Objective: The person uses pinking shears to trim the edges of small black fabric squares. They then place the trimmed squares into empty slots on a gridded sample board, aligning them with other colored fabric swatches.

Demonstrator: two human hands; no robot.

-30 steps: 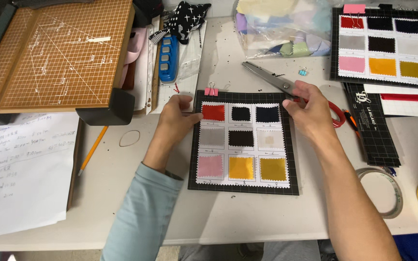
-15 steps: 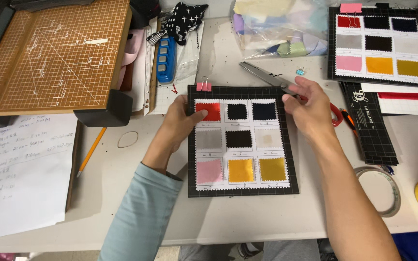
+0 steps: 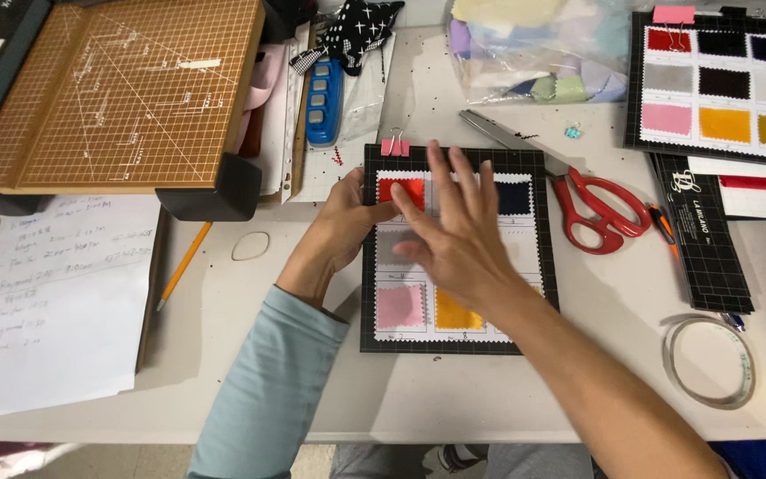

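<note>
A right hand [image 3: 458, 235] lies flat, fingers spread wide, across the middle of a black fabric swatch card [image 3: 454, 333] at the centre of the white worktable [image 3: 507, 390]. The left hand [image 3: 343, 226], fingers loosely curled and holding nothing, steadies the card's left edge, thumb at the red swatch [image 3: 401, 189]. Half a second ago the right hand rested at the card's upper right corner, beside the red-handled scissors [image 3: 600, 208]; it has since moved left onto the swatches.
</note>
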